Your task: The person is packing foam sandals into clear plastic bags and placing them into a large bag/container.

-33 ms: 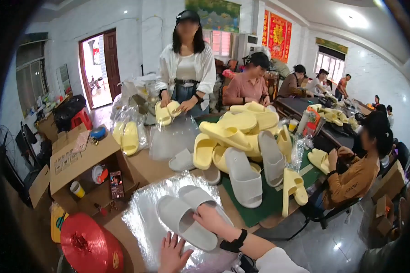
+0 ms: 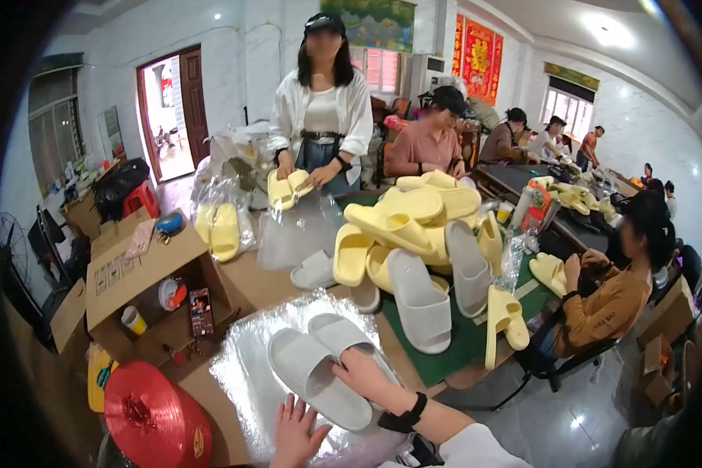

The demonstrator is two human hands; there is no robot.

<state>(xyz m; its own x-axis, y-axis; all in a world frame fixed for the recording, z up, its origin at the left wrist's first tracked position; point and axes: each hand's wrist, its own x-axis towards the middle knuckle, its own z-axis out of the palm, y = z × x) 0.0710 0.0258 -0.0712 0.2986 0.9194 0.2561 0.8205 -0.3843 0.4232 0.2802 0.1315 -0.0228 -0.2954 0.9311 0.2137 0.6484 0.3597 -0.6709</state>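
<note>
A pair of light grey slippers, the nearer slipper (image 2: 312, 374) and the farther slipper (image 2: 339, 335), lies side by side on a stack of clear shiny plastic bags (image 2: 246, 366). My right hand (image 2: 363, 382) reaches between the two, its fingers bent around the inner edge of the nearer slipper by the strap; some fingertips are hidden. Flat on the plastic just left of that slipper's heel rests my left hand (image 2: 298, 437), fingers spread and holding nothing.
A heap of yellow slippers (image 2: 409, 207) and grey slippers (image 2: 420, 304) covers the green mat (image 2: 417, 363) ahead. A cardboard box (image 2: 152, 269) and a red twine roll (image 2: 156, 413) stand at left. Across the table a co-worker (image 2: 320, 117) handles yellow slippers; another person (image 2: 616, 296) sits at right.
The whole view has shifted very slightly. My hands and the grey slippers keep the same places.
</note>
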